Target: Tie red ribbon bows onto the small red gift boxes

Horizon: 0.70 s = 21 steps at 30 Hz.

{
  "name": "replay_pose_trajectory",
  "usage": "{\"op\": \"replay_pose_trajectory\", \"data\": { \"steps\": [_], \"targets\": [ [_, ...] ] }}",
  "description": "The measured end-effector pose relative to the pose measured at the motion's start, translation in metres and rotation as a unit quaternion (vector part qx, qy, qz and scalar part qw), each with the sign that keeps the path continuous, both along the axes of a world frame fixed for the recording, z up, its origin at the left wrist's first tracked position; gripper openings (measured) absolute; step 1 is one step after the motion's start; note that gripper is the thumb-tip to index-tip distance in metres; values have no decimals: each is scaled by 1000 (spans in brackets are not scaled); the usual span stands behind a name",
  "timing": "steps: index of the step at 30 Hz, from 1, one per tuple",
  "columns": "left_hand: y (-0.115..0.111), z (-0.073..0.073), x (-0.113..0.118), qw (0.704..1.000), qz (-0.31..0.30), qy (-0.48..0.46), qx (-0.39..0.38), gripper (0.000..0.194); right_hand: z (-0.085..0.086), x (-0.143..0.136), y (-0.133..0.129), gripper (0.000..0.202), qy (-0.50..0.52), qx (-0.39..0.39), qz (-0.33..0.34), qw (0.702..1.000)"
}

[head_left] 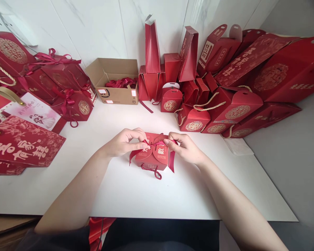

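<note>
A small red gift box (pixel 151 159) with pale lettering stands on the white table in front of me, its rounded top flaps folded in. Across its top runs a dark red ribbon (pixel 172 162), with a tail hanging down at each side. My left hand (pixel 129 141) pinches the ribbon near the left of the box top. At the right, my right hand (pixel 183 146) grips the ribbon between thumb and bent fingers. A twisted red cord handle (pixel 157 173) dangles from the box's near side and rests on the table.
An open cardboard box (pixel 120 96) holding red ribbons stands at the back. Red gift boxes (pixel 240 113) crowd the right rear, some stacked. More boxes with tied bows (pixel 68 101) and red gift bags (pixel 28 143) fill the left. A ribbon scrap (pixel 146 106) lies on the white table (pixel 120 195).
</note>
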State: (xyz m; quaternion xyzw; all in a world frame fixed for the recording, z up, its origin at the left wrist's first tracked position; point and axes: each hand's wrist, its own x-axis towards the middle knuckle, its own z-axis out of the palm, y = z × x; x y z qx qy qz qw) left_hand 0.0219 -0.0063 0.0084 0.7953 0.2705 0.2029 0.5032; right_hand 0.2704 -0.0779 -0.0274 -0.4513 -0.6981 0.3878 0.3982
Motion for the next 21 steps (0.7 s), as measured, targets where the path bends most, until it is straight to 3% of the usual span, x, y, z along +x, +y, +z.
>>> {"op": "replay_pose_trajectory", "data": {
  "steps": [16,18,21],
  "targets": [
    [0,0,0,1000,3,-8,-15,16,-1,0,0,39,6,-2,-1,1000],
    [1,-2,-1,999,-12,-30,-24,24,-1,0,0,39,9,-1,0,1000],
    [4,-5,-2,995,-36,-82,-42,58,-1,0,0,39,13,-2,0,1000]
  ]
}}
